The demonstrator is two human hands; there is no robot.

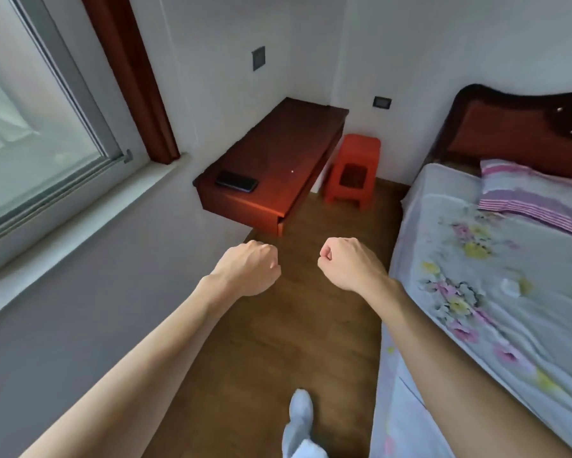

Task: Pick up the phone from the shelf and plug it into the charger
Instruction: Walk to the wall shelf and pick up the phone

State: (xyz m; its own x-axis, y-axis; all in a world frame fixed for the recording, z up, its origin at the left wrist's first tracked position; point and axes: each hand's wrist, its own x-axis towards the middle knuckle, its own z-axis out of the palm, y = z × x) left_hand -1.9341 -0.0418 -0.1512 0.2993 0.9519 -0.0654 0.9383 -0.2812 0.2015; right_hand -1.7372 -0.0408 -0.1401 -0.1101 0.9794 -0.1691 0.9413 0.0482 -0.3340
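The phone (236, 181) lies flat at the near end of the wall-mounted shelf (288, 150), untouched. Both the left hand (250, 267) and right hand (342, 261) hang clenched and empty, short of the shelf. The person should step closer, uncurl one hand, and pinch the phone by its long edges. No charger shows; possibly the socket (382, 102) beyond the shelf serves.

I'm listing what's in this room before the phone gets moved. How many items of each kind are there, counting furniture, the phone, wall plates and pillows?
Wall-mounted shelf: 1
Phone: 1
Red plastic stool: 1
Bed: 1
Striped pillow: 1
Wall plates: 2, a grey one and a dark one
Total: 7
No charger or cable is visible.
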